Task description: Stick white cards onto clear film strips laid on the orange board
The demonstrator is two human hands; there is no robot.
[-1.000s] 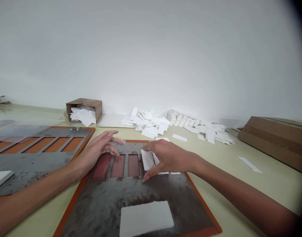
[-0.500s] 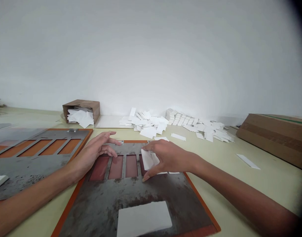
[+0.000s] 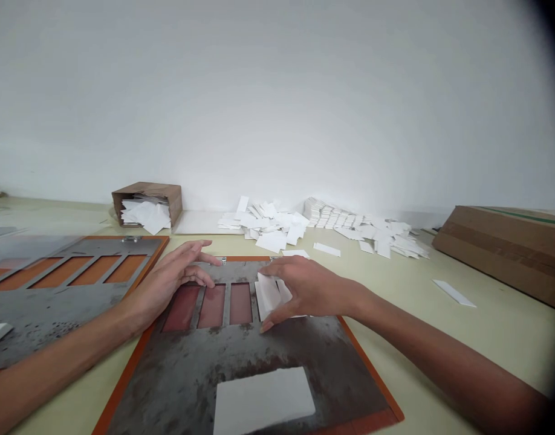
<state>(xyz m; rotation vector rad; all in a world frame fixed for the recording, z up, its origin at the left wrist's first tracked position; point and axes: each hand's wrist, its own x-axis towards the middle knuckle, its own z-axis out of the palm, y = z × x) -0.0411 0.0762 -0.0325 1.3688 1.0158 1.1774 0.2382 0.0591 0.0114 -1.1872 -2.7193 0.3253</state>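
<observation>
In front of me lies a dark grey metal plate (image 3: 182,374) with a row of rectangular slots, set on an orange board (image 3: 118,386). My right hand (image 3: 305,287) grips a few small white cards (image 3: 268,293) between thumb and fingers, over the slots at the right. One white card shows in the fourth slot; those further right are partly hidden by the hand. The three slots at the left show dull red bottoms. My left hand (image 3: 184,269) hovers over the left slots, fingers apart and holding nothing. A larger white block (image 3: 265,399) rests on the plate's near part.
At the left is a second slotted plate (image 3: 64,308), partly under a clear sheet. Along the wall stand an open cardboard box (image 3: 174,202) of white cards, a loose card pile (image 3: 272,229) and stacked cards (image 3: 327,214). A larger carton (image 3: 499,254) sits at the right.
The right hand has shifted slightly left and down with the cards. White card now covers the fourth slot, where dark red showed before. The left hand has barely moved.
</observation>
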